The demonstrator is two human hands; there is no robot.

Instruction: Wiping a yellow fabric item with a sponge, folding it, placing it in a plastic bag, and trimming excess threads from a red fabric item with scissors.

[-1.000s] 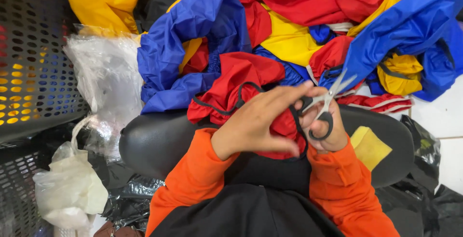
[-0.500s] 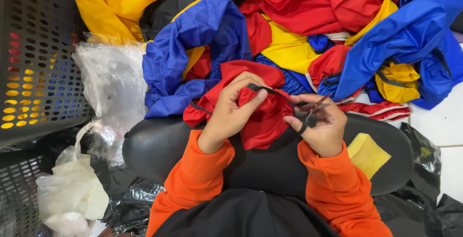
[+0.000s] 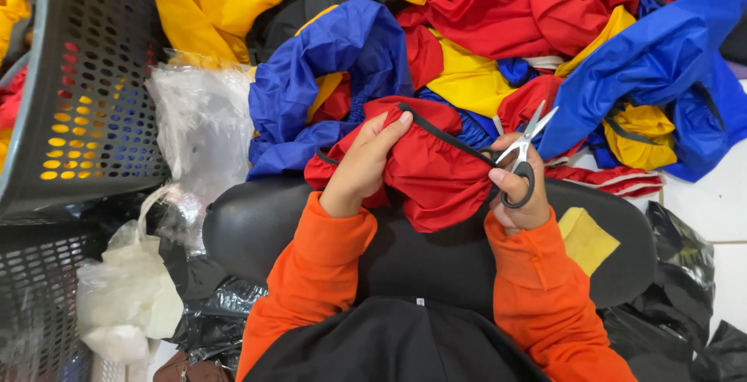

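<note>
Scissors (image 3: pixel 520 151) gripped in right hand (image 3: pixel 520 195), blades up-right; left hand (image 3: pixel 364 166) pinching red garment (image 3: pixel 436 172).

Red cloth (image 3: pixel 436 176) matt, crinkled; scissors (image 3: pixel 523 148) shiny metal.

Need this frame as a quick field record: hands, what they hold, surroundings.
left hand: pinches the black trim of the red fabric piece
right hand: grip on the scissors, blades open, pointing up-right
work surface: black cushion, under the fabric
behind: pile of red, blue and yellow fabric
left side: grey perforated basket, clear plastic bags
right side: yellow pad on the cushion
sleeves: orange
</note>
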